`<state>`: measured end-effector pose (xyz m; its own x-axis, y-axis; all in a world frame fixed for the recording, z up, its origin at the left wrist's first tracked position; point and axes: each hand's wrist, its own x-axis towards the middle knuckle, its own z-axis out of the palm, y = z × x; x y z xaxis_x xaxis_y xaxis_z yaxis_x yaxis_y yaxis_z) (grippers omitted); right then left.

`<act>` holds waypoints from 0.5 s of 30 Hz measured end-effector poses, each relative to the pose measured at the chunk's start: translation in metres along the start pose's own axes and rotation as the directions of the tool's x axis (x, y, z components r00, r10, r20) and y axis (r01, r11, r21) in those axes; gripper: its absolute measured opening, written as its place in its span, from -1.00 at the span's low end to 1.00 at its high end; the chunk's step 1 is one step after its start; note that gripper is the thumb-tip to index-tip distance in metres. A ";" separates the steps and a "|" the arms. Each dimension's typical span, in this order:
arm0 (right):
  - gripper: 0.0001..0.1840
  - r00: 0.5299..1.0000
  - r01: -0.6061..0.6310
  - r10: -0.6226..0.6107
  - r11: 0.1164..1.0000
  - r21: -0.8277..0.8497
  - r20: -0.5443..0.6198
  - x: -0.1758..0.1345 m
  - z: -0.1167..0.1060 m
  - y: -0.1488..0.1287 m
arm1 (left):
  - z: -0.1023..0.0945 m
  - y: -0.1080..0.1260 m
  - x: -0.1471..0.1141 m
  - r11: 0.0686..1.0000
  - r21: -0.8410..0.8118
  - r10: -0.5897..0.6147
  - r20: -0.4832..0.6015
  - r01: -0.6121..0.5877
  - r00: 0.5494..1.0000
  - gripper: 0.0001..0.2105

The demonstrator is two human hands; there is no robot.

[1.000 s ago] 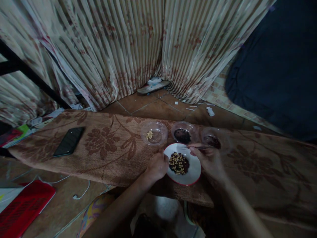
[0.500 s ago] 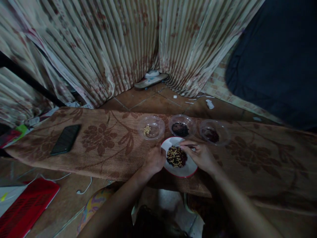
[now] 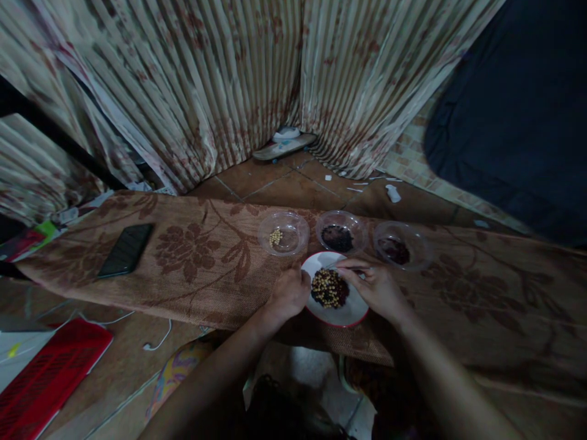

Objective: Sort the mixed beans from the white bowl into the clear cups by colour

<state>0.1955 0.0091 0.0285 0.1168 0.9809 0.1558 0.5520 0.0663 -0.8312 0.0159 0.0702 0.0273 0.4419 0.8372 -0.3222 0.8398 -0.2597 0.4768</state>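
A white plate with a red rim (image 3: 355, 313) sits near the table's front edge. On it lies a mixed heap of pale yellow and dark beans (image 3: 330, 287). My left hand (image 3: 291, 290) is closed on the plate's left rim. Over the right side of the plate, my right hand (image 3: 369, 281) has its thumb and fingers pinched together; whatever is between the fingertips is too small and dim to make out. Behind the plate stand three clear plastic bowls: one with pale yellow beans (image 3: 275, 238), one with black beans (image 3: 337, 237), and one with dark red beans (image 3: 395, 250).
A brown flowered cloth (image 3: 220, 293) covers the long, narrow table. A dark phone (image 3: 126, 250) lies at the left. Beyond hang striped curtains (image 3: 238, 79), and scraps of white litter (image 3: 393, 193) lie on the tiled floor. A red item (image 3: 55, 366) is on the floor at lower left.
The whole view has shifted slightly. Both hands keep about the same place at the plate, with the right fingers still pinched over it.
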 end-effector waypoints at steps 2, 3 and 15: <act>-0.77 1.000 -0.001 0.001 1.000 -0.007 0.011 0.000 -0.001 -0.001 | 0.000 0.000 0.000 1.000 -0.021 -0.003 -0.007 0.003 1.000 -0.64; -0.77 1.000 -0.002 0.002 1.000 -0.009 0.014 0.000 -0.001 -0.001 | 0.000 0.000 0.000 0.999 -0.031 -0.010 -0.010 0.010 1.000 -0.64; -0.72 0.997 -0.054 0.058 0.995 -0.078 0.044 -0.003 -0.003 0.006 | 0.004 -0.003 0.001 1.000 -0.019 0.014 -0.010 -0.014 1.000 -0.66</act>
<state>0.2012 0.0054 0.0248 0.1122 0.9901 0.0841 0.6079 -0.0015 -0.7940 0.0153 0.0696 0.0226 0.4503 0.8384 -0.3070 0.8272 -0.2624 0.4969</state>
